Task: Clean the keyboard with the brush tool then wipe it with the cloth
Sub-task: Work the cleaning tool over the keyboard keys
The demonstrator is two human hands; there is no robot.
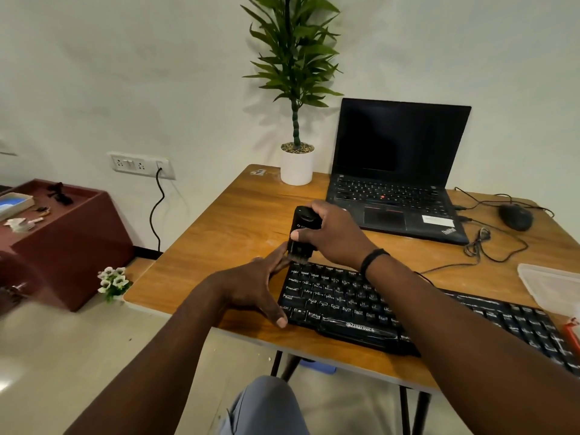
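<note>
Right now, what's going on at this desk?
A person is cleaning a black Zebronics keyboard. Their right hand grips a black brush tool upright, its bristles on the keyboard's far left corner. The left hand rests at the keyboard's left edge, steadying it. An open ThinkPad laptop sits behind. No cloth is clearly visible yet.

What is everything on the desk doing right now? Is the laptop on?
Laptop: lid open, screen dark.
Brush tool: upright, bristles at the keyboard's far left corner.
Right hand: grips the brush tool.
Left hand: rests at the keyboard's left edge, fingers straight.
Keyboard: flat on the table.
Mouse: untouched, beside the laptop.
Wall plug: plugged in.
</note>
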